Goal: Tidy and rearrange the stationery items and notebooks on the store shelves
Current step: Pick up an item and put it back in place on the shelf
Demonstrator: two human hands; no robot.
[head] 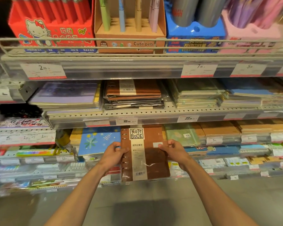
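Between both hands' grip (145, 150), brown notebook (155, 159) upright.

Open aisle floor (137, 201) below; packed notebook stacks (134, 93) fill shelf gaps.

Tiered grey metal shelving (137, 112) with perforated edges and clear price-tag strips (121, 69), a wire guard rail (82, 40) along the top tier; plain grey floor (153, 201) below, warm indoor light.

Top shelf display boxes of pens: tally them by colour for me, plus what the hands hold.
Red cartoon-cat display box: 1
Brown cardboard "Cute pets" box: 1
Blue display box: 1
Pink display box: 1
Brown ring-bound notebook, held by both hands: 1
Total: 5
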